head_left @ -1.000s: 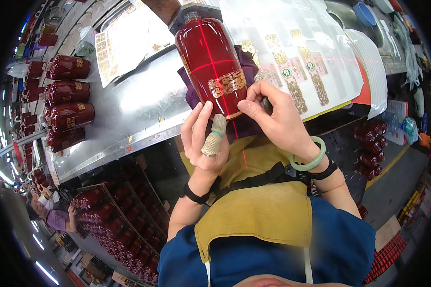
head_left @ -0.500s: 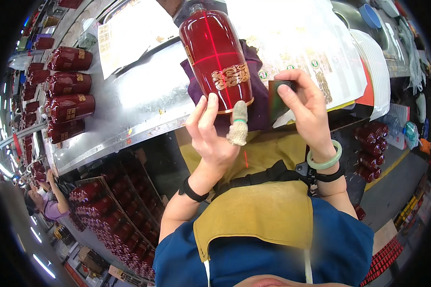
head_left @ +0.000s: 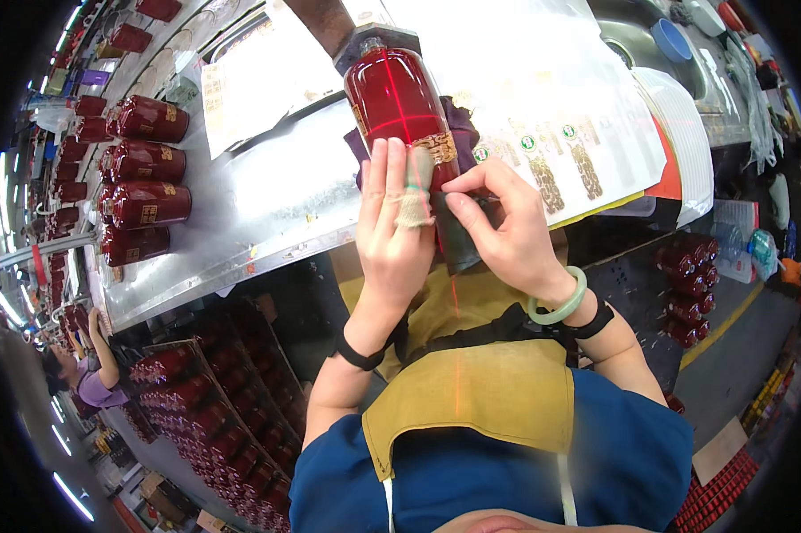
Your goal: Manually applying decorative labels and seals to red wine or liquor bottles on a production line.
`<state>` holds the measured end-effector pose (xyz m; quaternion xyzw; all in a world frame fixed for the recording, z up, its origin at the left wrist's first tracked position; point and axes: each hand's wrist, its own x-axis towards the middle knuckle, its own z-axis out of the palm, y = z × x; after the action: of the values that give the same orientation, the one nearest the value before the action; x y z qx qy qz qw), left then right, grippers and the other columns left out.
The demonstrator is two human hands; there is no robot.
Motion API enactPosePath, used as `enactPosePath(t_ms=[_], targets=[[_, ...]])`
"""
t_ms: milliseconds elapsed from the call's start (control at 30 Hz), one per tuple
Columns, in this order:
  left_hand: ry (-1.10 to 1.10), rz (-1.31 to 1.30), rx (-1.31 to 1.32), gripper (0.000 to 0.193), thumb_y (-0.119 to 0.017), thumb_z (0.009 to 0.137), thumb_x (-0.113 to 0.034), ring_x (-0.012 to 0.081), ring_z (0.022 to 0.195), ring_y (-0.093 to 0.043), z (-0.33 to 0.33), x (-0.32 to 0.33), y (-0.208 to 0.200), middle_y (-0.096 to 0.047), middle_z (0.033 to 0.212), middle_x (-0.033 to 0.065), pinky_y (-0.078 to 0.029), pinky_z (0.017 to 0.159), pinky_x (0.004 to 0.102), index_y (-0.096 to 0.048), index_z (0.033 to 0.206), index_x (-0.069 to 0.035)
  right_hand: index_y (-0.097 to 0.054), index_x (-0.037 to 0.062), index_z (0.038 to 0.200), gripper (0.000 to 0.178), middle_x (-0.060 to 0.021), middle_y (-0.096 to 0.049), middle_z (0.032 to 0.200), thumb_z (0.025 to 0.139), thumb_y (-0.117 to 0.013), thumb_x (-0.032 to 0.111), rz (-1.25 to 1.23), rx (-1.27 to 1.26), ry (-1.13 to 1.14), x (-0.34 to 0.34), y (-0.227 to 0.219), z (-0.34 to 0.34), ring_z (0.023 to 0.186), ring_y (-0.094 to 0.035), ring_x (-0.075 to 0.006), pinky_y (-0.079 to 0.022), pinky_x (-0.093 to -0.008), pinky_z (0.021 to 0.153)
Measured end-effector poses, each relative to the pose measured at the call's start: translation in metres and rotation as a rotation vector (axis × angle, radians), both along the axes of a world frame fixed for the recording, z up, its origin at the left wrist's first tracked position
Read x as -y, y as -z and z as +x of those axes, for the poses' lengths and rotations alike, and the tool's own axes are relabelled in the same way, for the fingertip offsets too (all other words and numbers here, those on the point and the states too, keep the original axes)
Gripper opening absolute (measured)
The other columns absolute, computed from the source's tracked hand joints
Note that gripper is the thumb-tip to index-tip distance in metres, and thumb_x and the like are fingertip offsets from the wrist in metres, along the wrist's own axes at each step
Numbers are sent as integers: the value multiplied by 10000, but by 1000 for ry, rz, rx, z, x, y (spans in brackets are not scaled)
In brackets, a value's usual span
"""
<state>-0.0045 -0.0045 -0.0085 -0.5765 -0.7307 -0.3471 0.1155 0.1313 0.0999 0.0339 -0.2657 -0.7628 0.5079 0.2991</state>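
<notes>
A glossy red bottle (head_left: 392,93) lies on a dark purple cloth (head_left: 461,124), its neck against a metal block at the far end. Red light lines cross its side, and a gold patterned decal (head_left: 436,147) sits near its base. My left hand (head_left: 393,240) rests on the lower part of the bottle, fingers stretched out flat; its index finger wears a cloth finger cover (head_left: 416,191). Close to the bottle's base, my right hand (head_left: 511,222) pinches a thin dark flat piece (head_left: 456,242), partly hidden by the fingers.
Decal sheets (head_left: 551,169) cover the table to the right, beside a metal sink (head_left: 614,35) and a blue bowl (head_left: 671,40). Several red bottles (head_left: 152,162) stand at the left. Racks of bottles (head_left: 201,400) fill the lower left, where another person (head_left: 99,382) works.
My left hand has moved up and flattened onto the bottle, covering part of the decal. My right hand has brought the dark flat piece leftward to the bottle's base.
</notes>
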Motion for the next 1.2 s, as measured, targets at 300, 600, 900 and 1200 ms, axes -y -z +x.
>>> enactPosePath(t_ms=[300,600,900,1200], targets=[[-123,111,352,613,-788,799,54,417,1383,-530,10,9,-4,-543,1496,240,-492,1091,468,-604,1384,52,-669,-28,978,79,-129,-661,915,931,-696,29,-112,-70,99,-3,17,5,856,-662,-241,-522,-343,787],[-43,217,273,571,-725,835,111,390,1348,-575,9,4,-4,-552,1493,228,-511,1073,402,-617,1390,27,-668,-36,979,99,-141,-671,922,937,-695,50,-150,-98,106,-3,19,5,854,-664,-263,-518,-354,782],[137,32,-98,529,-734,769,164,415,1339,-575,5,-3,-5,-625,1407,223,-511,1083,490,-679,1284,55,-665,-37,972,110,-151,-666,901,942,-690,66,-182,-101,111,-3,18,4,840,-659,-283,-512,-364,771],[48,95,-42,504,-731,786,129,399,1354,-569,12,-2,-7,-623,1424,186,-455,1139,495,-712,1273,0,-668,-33,967,83,-145,-668,889,936,-683,42,-194,-115,108,-4,20,4,831,-658,-272,-510,-350,756]])
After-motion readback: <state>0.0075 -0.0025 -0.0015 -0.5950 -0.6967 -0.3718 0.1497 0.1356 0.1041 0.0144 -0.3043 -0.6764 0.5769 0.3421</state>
